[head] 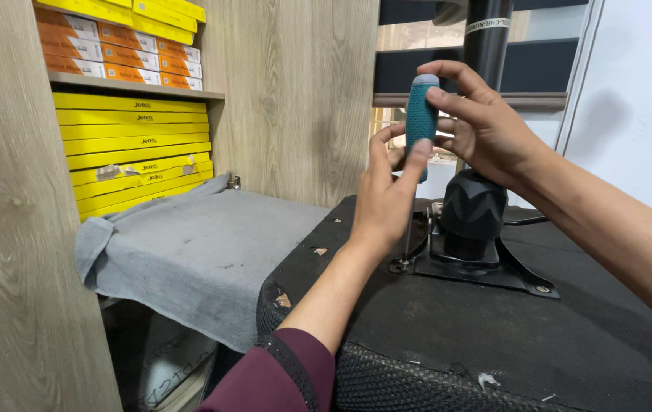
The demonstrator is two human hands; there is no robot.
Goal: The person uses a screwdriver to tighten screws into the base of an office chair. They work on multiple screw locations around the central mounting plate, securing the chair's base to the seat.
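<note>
A screwdriver with a teal ribbed handle [420,114] stands upright, its thin shaft reaching down to a screw at the corner of a black metal mounting plate [494,271]. My right hand [486,126] wraps the handle from the right with fingers over its top. My left hand [383,194] touches the handle from the left with its fingertips. The plate is fixed to the black fabric underside of an upturned chair seat [509,343]. A black ribbed collar [472,206] and a black column [487,34] rise from the plate.
A grey cloth [196,252] covers a low surface to the left. Stacks of yellow flat boxes [135,152] and orange boxes [112,49] fill wooden shelves behind it. A wood-grain panel [13,229] stands close at the left. A white wall [639,107] is at the right.
</note>
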